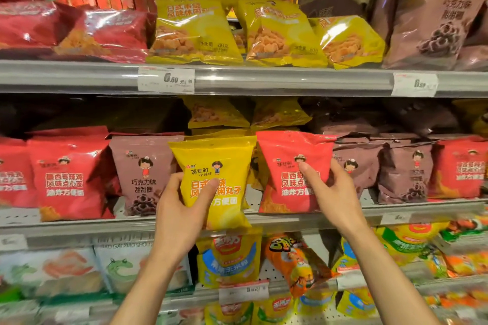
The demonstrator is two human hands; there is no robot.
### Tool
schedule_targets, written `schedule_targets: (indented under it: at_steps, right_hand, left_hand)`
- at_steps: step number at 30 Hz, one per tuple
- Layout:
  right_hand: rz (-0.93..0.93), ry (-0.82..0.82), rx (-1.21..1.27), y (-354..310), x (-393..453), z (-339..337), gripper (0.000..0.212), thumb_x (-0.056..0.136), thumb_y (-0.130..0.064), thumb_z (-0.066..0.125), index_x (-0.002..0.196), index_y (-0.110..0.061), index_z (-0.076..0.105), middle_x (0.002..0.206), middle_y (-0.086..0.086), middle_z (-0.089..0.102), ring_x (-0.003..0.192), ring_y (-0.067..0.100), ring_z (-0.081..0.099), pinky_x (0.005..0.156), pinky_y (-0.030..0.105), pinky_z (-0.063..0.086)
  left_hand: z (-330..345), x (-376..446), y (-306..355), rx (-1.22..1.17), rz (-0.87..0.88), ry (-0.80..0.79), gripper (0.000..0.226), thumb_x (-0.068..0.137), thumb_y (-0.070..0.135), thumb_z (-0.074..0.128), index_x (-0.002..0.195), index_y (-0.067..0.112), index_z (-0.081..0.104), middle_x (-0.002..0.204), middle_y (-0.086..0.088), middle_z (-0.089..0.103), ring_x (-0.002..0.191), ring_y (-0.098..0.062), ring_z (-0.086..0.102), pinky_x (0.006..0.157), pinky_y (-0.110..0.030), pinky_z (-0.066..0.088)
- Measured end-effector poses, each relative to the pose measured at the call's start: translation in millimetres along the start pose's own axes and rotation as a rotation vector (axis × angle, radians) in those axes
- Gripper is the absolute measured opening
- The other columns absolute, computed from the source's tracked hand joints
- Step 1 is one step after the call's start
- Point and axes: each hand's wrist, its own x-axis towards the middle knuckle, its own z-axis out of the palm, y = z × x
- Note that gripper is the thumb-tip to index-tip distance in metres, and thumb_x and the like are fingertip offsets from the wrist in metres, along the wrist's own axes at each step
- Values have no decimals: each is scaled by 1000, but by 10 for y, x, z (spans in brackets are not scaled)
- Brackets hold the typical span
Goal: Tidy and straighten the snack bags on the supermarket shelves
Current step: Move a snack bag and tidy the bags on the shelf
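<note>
Gripping yellow bag (216, 179) in your left hand (182, 208) at middle shelf (290, 216) front edge; right hand (330, 192) fingers are pinching red bag (287, 166); top-shelf yellow bags (264, 31) are leaning, likely pending.

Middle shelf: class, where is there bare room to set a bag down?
Bare shelf shows between the yellow bag in the left hand and the red bag gripped by the right hand. Elsewhere bags stand packed edge to edge.
</note>
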Motion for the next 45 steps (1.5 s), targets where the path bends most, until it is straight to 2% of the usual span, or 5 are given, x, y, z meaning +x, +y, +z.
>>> schedule_targets:
  at_steps: [7, 16, 23, 33, 45]
  right_hand:
    - [15, 74, 20, 148, -58, -474, 26, 92, -43, 67, 112, -27, 68, 101, -17, 77, 94, 1, 73, 75, 18, 54]
    - [69, 132, 58, 297, -162, -896, 16, 95, -31, 66, 110, -25, 67, 99, -18, 78, 86, -3, 73, 67, 12, 54]
    - [111, 141, 63, 356, -198, -1012, 34, 89, -46, 66, 117, -27, 68, 106, -10, 78, 98, 10, 74, 83, 34, 56]
    - [125, 111, 75, 413, -225, -963, 27, 92, -38, 66, 115, -24, 68, 104, -12, 78, 94, 6, 74, 71, 18, 57]
    - [152, 55, 93, 358, -313, -863, 20, 94, -37, 66, 112, -30, 68, 100, -16, 78, 93, 4, 74, 80, 29, 55]
  left_hand:
    - [443, -64, -10, 50, 23, 47, 46, 71, 74, 69, 100, 39, 59, 92, 12, 75, 89, -11, 72, 86, -50, 57]
    - [1161, -19, 140, 116, -38, -69, 78, 92, 61, 60, 151, 19, 35, 151, -2, 46, 139, -21, 41, 101, -27, 31]
    - [1558, -60, 117, 221, -20, -126, 73, 98, 55, 55, 153, 13, 31, 155, -6, 43, 143, -25, 39, 112, -37, 34]
    - [1606, 44, -37, 236, -71, -209, 84, 95, 64, 52, 155, 16, 18, 161, -7, 37, 146, -25, 38, 117, -43, 36]
    - [1230, -145, -101, 167, -67, -336, 89, 89, 63, 61, 160, 29, 19, 158, 10, 41, 144, -12, 42, 118, -44, 39]
